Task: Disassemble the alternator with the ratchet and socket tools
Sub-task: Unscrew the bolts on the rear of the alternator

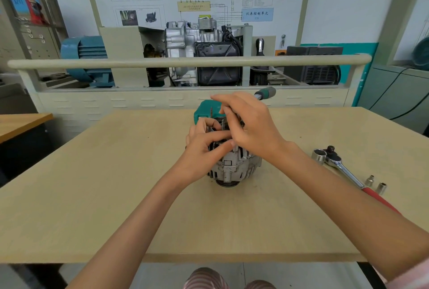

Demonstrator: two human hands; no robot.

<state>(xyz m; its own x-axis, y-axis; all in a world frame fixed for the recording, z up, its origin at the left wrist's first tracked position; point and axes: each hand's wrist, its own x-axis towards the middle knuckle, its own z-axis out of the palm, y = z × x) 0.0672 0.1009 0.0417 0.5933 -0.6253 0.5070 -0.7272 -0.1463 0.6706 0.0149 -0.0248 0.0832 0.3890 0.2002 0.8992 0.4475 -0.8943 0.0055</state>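
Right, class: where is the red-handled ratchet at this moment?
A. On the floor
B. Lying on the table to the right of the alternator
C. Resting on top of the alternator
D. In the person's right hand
B: the red-handled ratchet lies on the table, right of the alternator, with neither hand touching it.

"仪表控制单元" on the blue label (257,14) of the wall board (325,10)

Even, bright, diffuse indoor light fills the scene, with only faint soft shadows under the forearms on the pale table (92,195) and little glare beyond small highlights on the chrome ratchet (343,168). Wide-angle distortion bows the beige rail (92,64) and bends the edges. The picture is slightly soft, the wall posters' small print unreadable.
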